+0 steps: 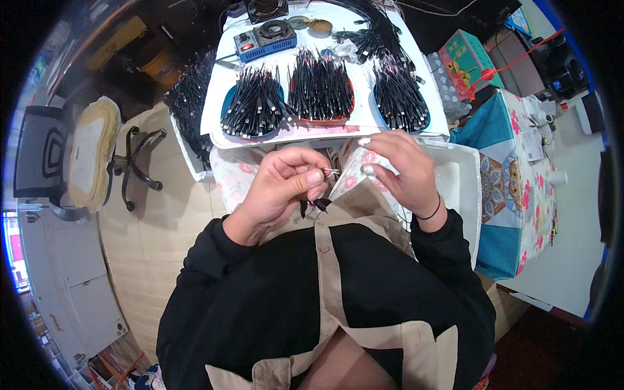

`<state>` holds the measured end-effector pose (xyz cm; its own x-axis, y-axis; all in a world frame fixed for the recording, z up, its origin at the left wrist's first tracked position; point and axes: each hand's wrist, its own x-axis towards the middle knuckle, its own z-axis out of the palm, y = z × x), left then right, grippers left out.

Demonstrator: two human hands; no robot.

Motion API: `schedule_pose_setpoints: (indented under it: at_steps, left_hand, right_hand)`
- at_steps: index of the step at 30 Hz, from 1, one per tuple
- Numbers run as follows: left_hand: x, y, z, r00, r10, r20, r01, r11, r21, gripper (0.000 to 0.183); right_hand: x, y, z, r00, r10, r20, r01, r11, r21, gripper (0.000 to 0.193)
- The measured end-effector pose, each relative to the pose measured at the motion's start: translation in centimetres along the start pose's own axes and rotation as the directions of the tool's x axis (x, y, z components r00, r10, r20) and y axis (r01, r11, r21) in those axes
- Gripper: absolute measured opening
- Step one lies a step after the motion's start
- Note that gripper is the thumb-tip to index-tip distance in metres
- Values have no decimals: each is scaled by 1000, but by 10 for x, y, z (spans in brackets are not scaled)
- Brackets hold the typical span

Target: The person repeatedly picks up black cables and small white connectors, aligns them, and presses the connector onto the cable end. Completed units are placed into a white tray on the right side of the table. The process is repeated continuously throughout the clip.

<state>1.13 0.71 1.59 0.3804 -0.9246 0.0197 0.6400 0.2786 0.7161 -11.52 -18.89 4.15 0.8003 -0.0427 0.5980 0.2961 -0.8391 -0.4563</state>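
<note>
My left hand [286, 179] is closed, thumb against fingers, around a thin black cable [322, 204]. Fine wire ends [333, 172], some pale and some reddish, stick out past the fingertips, and black ends hang below the hand. Just to its right, my right hand [404, 166] is raised with fingers apart and nothing visible in it. Both hands are in front of the white table's [286, 138] near edge. On that table, bundles of black cables with plugs [257, 104] stand packed in a blue bin, a red bin [325, 121] and another blue bin [375, 107].
Behind the bins sit a blue soldering device with a dial [265, 44], a small round tin [320, 27] and more loose black cables [377, 29]. White foam boxes [478, 195] flank my lap. An office chair [94, 153] is at left, a cloth-covered table [536, 169] at right.
</note>
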Motion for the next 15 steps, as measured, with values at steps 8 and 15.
schedule_pose_setpoints:
  at_steps: [8,15]
  left_hand:
    - [6,-5,5,993,-92,75,106,971,-212,14]
    - [11,1,0,994,56,92,-89,904,418,15]
  right_hand:
    - [20,-2,15,926,-348,-146,362,928,87,30]
    - [11,-4,12,994,47,97,-86,884,459,11]
